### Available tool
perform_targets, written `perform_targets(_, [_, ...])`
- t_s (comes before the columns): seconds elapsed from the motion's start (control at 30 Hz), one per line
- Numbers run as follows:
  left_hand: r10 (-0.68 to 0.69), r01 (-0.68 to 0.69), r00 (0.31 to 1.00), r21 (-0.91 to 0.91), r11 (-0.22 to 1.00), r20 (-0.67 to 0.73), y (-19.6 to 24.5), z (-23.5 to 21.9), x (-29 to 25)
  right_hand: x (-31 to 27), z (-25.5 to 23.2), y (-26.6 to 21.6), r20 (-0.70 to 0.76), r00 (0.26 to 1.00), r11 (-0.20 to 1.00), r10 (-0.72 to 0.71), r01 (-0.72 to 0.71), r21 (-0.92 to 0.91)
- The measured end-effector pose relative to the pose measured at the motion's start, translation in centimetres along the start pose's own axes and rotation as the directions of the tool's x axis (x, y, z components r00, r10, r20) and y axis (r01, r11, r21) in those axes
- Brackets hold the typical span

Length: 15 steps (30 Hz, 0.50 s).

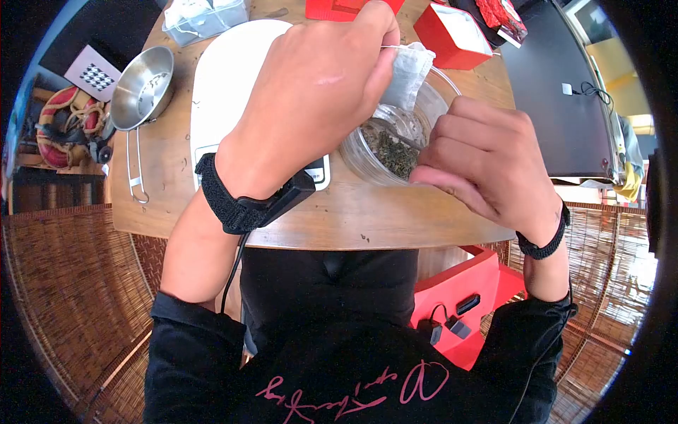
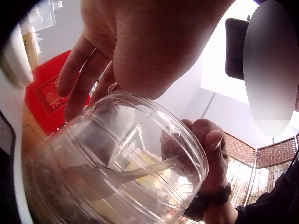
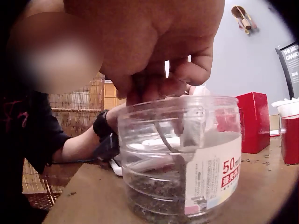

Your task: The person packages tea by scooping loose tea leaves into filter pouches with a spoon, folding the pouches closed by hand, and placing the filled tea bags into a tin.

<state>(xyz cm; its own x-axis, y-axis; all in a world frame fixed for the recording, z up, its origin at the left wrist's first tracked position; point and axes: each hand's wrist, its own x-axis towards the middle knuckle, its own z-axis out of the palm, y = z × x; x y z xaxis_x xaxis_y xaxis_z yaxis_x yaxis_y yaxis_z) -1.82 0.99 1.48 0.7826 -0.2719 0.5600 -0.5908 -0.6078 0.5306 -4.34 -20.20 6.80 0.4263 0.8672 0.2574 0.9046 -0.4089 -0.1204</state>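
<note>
Pinching a pale, see-through bag [image 1: 408, 79] near its thin string, the left hand [image 1: 314, 85] reaches across a white scale [image 1: 224, 88]; the exact contact of its fingertips is hidden, and its other fingers hang loosely. The bag hangs over the far side of a clear plastic jar [image 1: 354, 161], which stands on the tabletop [image 1: 438, 220] to the right of the scale. Just above the jar's near right rim, the right hand [image 1: 487, 155] has its fingers curled round the handle of a spoon [image 2: 145, 172] that slants down inside. Dark dried leaves [image 1: 397, 155] lie in the jar's lower part. A metal pan [image 1: 143, 85] with dark bits in it sits left of the scale, and an open red box [image 1: 443, 44] stands beyond the jar.
</note>
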Motion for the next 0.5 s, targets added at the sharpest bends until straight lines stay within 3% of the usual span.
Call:
perform_targets(0.07, [0.057,-0.057,0.997,0.018,0.998,-0.047,0.1,0.2,-0.1,0.1,0.1,0.3,-0.01,1.0,0.998,0.018,-0.019,-0.052])
perform_targets(0.23, [-0.015,0.015,1.0,0.009,1.0,0.009,0.4,0.0,0.0,-0.1,0.7,0.6,0.01,1.0,0.991,0.009,-0.008,-0.134])
perform_targets(0.3, [-0.002,0.002,1.0,0.02,1.0,0.005,0.5,-0.1,0.0,-0.2,0.1,0.2,0.04,0.999,0.999,-0.016,0.014,0.049])
perform_targets(0.33, [0.01,-0.011,1.0,0.027,1.0,0.001,0.5,-0.1,0.1,-0.2,-0.1,0.2,0.038,0.999,0.999,-0.015,0.013,0.049])
perform_targets(0.5, [-0.013,0.013,1.0,-0.04,0.999,-0.007,0.4,0.1,0.1,-1.0,-0.8,0.6,0.028,0.991,0.99,0.133,-0.132,-0.05])
